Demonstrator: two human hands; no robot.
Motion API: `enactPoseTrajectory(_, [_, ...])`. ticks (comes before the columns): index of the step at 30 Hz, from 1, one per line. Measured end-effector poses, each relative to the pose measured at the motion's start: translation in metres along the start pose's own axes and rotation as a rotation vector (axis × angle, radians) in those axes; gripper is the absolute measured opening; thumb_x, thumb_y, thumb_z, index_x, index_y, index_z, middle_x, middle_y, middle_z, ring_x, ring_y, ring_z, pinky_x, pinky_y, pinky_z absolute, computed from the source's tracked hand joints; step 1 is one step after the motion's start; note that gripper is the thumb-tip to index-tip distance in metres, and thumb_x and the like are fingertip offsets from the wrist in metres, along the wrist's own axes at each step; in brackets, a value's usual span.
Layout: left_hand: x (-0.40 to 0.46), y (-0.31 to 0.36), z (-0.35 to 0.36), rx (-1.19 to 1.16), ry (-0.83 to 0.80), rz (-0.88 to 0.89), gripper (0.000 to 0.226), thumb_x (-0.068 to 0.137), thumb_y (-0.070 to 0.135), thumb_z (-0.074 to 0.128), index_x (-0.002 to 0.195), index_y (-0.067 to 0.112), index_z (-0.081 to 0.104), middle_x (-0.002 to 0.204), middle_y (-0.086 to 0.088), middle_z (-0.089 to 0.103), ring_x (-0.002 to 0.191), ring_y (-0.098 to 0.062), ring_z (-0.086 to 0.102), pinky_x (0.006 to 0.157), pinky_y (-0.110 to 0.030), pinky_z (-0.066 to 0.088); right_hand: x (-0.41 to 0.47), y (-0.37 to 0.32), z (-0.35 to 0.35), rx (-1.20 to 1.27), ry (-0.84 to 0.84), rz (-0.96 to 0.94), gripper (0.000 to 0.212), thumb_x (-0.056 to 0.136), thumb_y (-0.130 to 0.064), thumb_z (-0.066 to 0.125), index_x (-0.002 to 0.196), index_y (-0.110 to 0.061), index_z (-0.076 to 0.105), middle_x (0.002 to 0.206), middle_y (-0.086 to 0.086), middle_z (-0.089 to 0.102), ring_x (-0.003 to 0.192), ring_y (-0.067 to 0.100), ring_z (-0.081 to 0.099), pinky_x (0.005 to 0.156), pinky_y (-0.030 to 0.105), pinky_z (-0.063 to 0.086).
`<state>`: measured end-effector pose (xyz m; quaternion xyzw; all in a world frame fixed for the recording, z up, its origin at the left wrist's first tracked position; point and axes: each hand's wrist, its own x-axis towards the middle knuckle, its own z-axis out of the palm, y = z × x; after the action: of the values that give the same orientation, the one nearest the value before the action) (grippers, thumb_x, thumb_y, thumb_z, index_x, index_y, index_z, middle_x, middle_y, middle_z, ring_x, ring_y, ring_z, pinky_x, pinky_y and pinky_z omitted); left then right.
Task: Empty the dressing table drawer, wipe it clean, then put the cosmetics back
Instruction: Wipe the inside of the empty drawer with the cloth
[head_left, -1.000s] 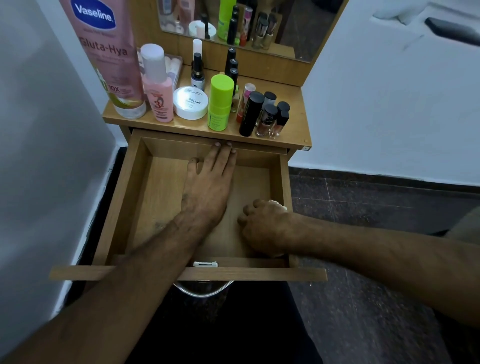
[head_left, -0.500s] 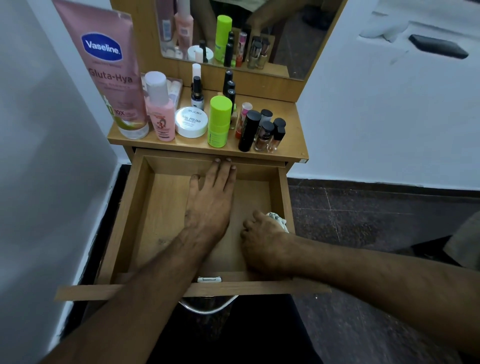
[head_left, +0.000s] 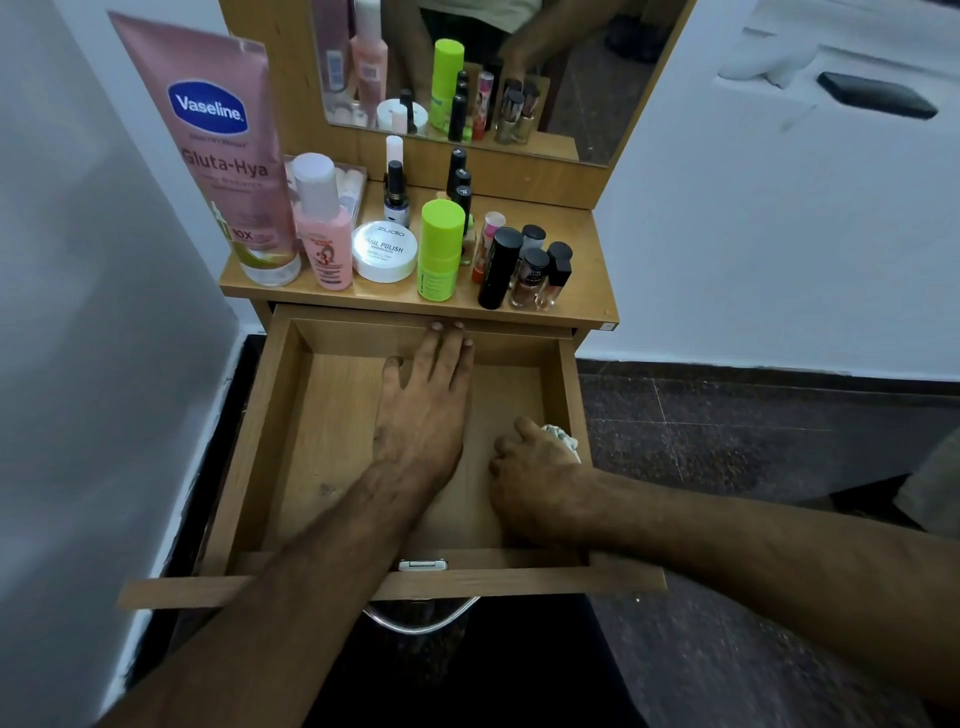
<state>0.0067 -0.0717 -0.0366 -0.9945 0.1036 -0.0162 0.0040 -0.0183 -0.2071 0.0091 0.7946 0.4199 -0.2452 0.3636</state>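
Note:
The wooden drawer (head_left: 291, 415) is pulled out and holds no cosmetics. My left hand (head_left: 423, 410) lies flat on the drawer's bottom, fingers straight and reaching the back wall. My right hand (head_left: 537, 480) grips a crumpled white cloth (head_left: 563, 439) against the bottom by the right wall. The cosmetics stand on the tabletop above: a pink Vaseline tube (head_left: 223, 156), a pink bottle (head_left: 322, 223), a white nail polish remover jar (head_left: 385, 251), a green bottle (head_left: 440, 249) and several small nail polish bottles (head_left: 530, 275).
A mirror (head_left: 483, 73) stands behind the cosmetics. A white wall (head_left: 78, 312) is close on the left. A white surface on the right carries a black phone (head_left: 878, 96). Dark tiled floor (head_left: 727, 426) lies to the right of the drawer.
The view has dropped slightly. My right hand has shifted a little toward the right wall, so more of the white cloth shows. My left hand stays flat in place.

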Motion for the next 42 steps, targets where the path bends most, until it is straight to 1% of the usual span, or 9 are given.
enactPoseTrajectory(4, [0.001,0.002,-0.001,-0.008,-0.005,0.003,0.083,0.093,0.021,0.05,0.16,0.01,0.002,0.169,-0.01,-0.009,0.155,-0.029,-0.005,0.118,-0.054,0.023,-0.002,0.0,-0.006,-0.019,0.025,0.151,0.041,0.097,-0.043,0.058,0.126,-0.015,0.064,0.132,0.01,0.058,0.122,0.029,0.046,0.1,0.045,0.032])
enactPoseTrajectory(10, [0.0,0.0,0.0,0.001,0.005,0.01,0.079,0.093,0.019,0.046,0.16,0.009,0.005,0.169,-0.011,-0.009,0.155,-0.029,-0.005,0.118,-0.055,0.023,-0.005,-0.004,-0.005,0.039,-0.005,0.033,0.035,0.099,-0.039,0.054,0.119,-0.014,0.067,0.128,0.007,0.062,0.119,0.026,0.048,0.095,0.041,0.03])
enactPoseTrajectory(13, [0.0,0.001,0.0,-0.009,0.01,0.004,0.079,0.092,0.018,0.044,0.16,0.01,0.006,0.169,-0.011,-0.007,0.155,-0.029,-0.003,0.118,-0.055,0.024,-0.005,-0.005,-0.004,0.039,-0.025,0.085,0.035,0.098,-0.04,0.055,0.121,-0.016,0.067,0.129,0.007,0.062,0.12,0.027,0.046,0.096,0.044,0.03])
enactPoseTrajectory(17, [0.002,0.001,0.001,-0.009,0.01,0.004,0.08,0.092,0.018,0.047,0.16,0.01,0.005,0.169,-0.01,-0.007,0.155,-0.029,-0.003,0.118,-0.055,0.024,-0.005,0.005,-0.006,-0.024,0.066,0.169,0.035,0.099,-0.04,0.054,0.123,-0.017,0.066,0.129,0.008,0.06,0.119,0.028,0.047,0.096,0.044,0.031])
enactPoseTrajectory(22, [0.001,-0.001,0.0,-0.023,0.004,0.008,0.082,0.091,0.017,0.05,0.16,0.011,0.006,0.169,-0.01,-0.008,0.155,-0.029,-0.004,0.118,-0.056,0.023,-0.006,-0.003,-0.003,0.007,-0.006,-0.001,0.034,0.1,-0.04,0.051,0.117,-0.014,0.067,0.127,0.006,0.063,0.117,0.026,0.048,0.088,0.042,0.027])
enactPoseTrajectory(26, [0.001,0.0,-0.001,-0.021,-0.008,0.011,0.083,0.091,0.017,0.051,0.16,0.012,0.006,0.168,-0.01,-0.008,0.155,-0.029,-0.005,0.118,-0.056,0.023,-0.001,0.003,-0.008,0.022,-0.042,0.07,0.038,0.097,-0.042,0.056,0.122,-0.016,0.066,0.13,0.008,0.062,0.12,0.027,0.047,0.093,0.043,0.029])
enactPoseTrajectory(29, [0.001,0.0,-0.001,-0.029,0.002,0.011,0.078,0.093,0.018,0.047,0.16,0.012,0.007,0.169,-0.01,-0.008,0.155,-0.029,-0.005,0.118,-0.056,0.023,-0.002,0.012,-0.011,-0.021,0.029,0.138,0.036,0.098,-0.041,0.055,0.124,-0.017,0.066,0.131,0.007,0.061,0.12,0.027,0.047,0.096,0.042,0.031])
enactPoseTrajectory(34, [0.001,-0.001,-0.002,-0.039,-0.003,0.016,0.079,0.092,0.016,0.049,0.16,0.015,0.009,0.168,-0.009,-0.01,0.155,-0.029,-0.007,0.118,-0.057,0.021,-0.005,0.003,-0.007,-0.025,-0.038,-0.027,0.034,0.1,-0.039,0.051,0.12,-0.015,0.066,0.13,0.006,0.062,0.119,0.024,0.049,0.097,0.042,0.031])
enactPoseTrajectory(42, [0.001,0.0,-0.002,-0.04,0.016,0.02,0.075,0.094,0.017,0.047,0.16,0.02,0.012,0.169,-0.01,-0.008,0.155,-0.029,-0.006,0.117,-0.056,0.023,-0.006,0.012,-0.013,-0.036,0.004,0.046,0.034,0.099,-0.038,0.055,0.124,-0.017,0.066,0.133,0.006,0.06,0.123,0.026,0.047,0.099,0.042,0.032])
